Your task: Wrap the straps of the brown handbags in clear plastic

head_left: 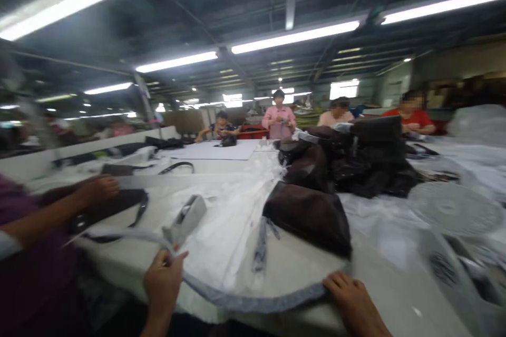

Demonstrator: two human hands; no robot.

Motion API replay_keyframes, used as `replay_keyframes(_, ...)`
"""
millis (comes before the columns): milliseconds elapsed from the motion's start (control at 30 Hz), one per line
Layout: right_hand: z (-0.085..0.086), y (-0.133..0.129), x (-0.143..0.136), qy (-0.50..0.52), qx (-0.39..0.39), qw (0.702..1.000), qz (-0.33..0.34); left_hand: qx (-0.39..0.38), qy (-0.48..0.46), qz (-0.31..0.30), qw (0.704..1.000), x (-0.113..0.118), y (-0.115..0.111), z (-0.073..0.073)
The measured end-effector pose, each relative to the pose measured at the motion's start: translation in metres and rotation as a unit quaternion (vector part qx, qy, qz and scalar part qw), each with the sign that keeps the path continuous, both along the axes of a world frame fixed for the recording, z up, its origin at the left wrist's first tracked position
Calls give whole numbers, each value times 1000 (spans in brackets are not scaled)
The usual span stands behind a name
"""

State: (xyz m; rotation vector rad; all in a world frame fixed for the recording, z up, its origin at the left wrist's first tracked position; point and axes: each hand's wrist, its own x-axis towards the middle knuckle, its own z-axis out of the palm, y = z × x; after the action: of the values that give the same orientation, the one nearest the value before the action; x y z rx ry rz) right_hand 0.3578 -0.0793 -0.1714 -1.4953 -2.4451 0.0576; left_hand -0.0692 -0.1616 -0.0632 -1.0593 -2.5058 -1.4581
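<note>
A long grey wrapped strap [253, 303] curves along the near edge of the white table [395, 274]. Its left part is pinched in my left hand [164, 276], and a paler end trails off to the left. My right hand [350, 292] has its fingers closed over the strap's right end. Beyond the strap sits a dark brown bag [310, 216], with a small wrapped piece [260, 247] beside its left corner. A grey tape dispenser [185, 219] stands just past my left hand.
At the left, a person's arm [51, 213] reaches over a dark bag [114, 208]. Dark bags [367, 152] are piled beyond the brown one. A fan [450, 274] stands at right. Several people sit or stand across the table.
</note>
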Motion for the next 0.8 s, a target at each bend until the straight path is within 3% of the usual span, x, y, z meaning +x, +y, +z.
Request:
replay_keyframes(67,-5,18,2,6,-7,1000,12,-14,18,-62,998,5,2,2)
replay_keyframes(133,10,28,0,28,2,999,44,-42,47,-173,983,14,10,5)
replay_keyframes(300,109,8,-42,68,183,978,76,-97,124,-435,886,62,41,8)
replay_keyframes(400,138,11,-69,17,191,979,63,-112,135,-518,837,87,63,8)
replay_keyframes(600,117,40,-61,-57,120,991,-8,-125,88,-606,781,99,95,8)
replay_keyframes(700,106,46,-58,-68,60,996,-15,-132,80,-597,787,101,109,1)
replay_keyframes(800,94,48,-65,-57,26,997,-51,-196,142,-543,804,115,124,-17)
